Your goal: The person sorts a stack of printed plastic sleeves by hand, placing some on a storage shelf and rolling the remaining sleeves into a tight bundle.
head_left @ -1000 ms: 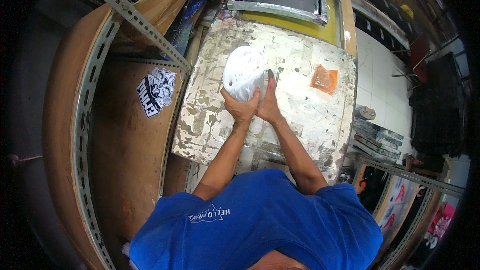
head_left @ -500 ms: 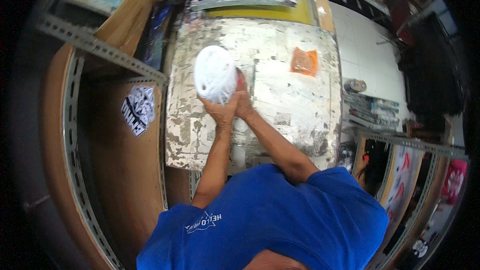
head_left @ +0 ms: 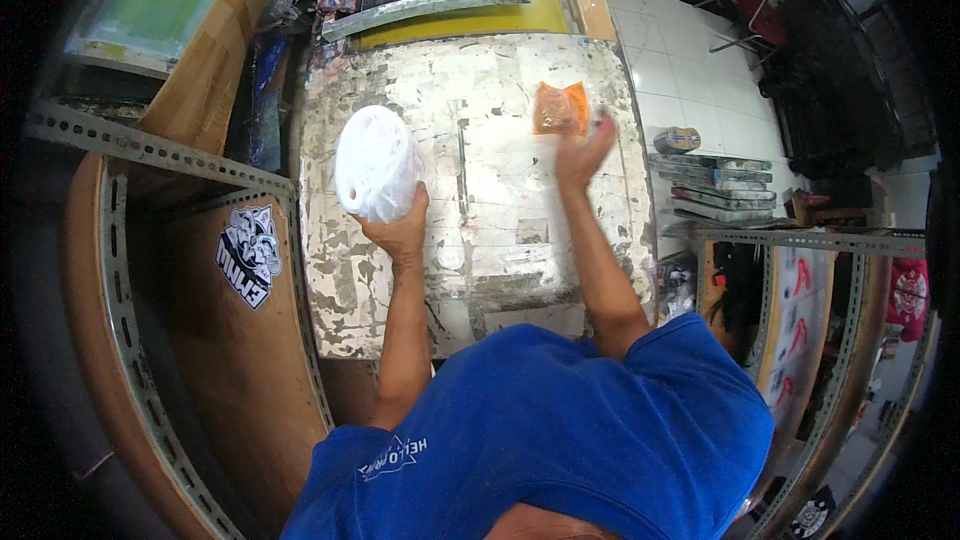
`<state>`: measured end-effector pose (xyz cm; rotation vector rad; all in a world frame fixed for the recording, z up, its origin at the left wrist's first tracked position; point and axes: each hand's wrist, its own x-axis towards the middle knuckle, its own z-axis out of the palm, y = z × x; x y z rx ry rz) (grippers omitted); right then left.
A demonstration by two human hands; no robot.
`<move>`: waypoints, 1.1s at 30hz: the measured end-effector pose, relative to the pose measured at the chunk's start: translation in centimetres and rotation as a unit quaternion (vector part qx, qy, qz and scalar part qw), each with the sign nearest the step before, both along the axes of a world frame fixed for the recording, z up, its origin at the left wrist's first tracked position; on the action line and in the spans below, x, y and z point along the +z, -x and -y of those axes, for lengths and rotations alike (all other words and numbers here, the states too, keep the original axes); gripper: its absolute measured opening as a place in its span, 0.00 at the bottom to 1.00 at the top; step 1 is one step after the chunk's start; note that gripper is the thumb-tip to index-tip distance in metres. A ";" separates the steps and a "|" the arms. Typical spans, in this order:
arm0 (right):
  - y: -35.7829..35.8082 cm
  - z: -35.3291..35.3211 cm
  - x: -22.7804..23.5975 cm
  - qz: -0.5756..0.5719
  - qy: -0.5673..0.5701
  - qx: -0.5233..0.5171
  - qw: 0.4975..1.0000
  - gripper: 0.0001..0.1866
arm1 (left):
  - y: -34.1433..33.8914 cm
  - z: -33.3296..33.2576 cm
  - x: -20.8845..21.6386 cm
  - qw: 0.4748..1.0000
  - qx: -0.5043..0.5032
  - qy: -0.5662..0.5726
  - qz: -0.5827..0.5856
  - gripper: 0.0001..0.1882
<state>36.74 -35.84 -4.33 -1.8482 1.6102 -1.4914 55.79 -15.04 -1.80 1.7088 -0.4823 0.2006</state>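
A white plastic pot with holes in its round end stands over the left part of the worn table, tilted. My left hand is wrapped round its lower side, the thumb along the right. Further right, my right hand reaches forward with its fingers apart, a little blurred. It is at the near edge of a small orange packet with a clear front. Part of the packet's lower edge is behind this hand, and I cannot tell if they touch.
The paint-flaked table lies before me. Framed screens rest at its far end. A metal-edged wooden shelf stands to the left. Stacked frames and a tin sit beyond the right edge.
Both hands were together on the pot. My right hand has let go and moved right to the orange packet. The left still holds the pot, and the view has shifted.
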 end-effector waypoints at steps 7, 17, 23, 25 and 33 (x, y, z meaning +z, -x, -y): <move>4.1 5.8 0.3 0.091 -0.195 0.142 0.966 0.18 | -0.1 -0.3 0.2 0.998 -0.025 -0.032 -0.039 0.43; 2.1 3.0 1.7 -0.072 -0.254 0.045 0.964 0.24 | -0.2 -0.6 0.0 0.994 -0.065 -0.015 -0.087 0.45; 0.5 3.1 0.9 -0.067 -0.295 0.010 0.953 0.24 | -1.1 -0.9 -2.0 0.997 -0.040 -0.028 -0.066 0.44; 0.4 3.0 -0.1 -0.099 -0.228 0.011 0.969 0.21 | -1.1 -0.8 -1.7 0.996 -0.063 -0.026 -0.066 0.44; 0.2 2.0 0.5 -0.052 -0.129 0.147 0.979 0.10 | -0.9 -0.8 -1.2 0.997 -0.063 -0.017 -0.050 0.43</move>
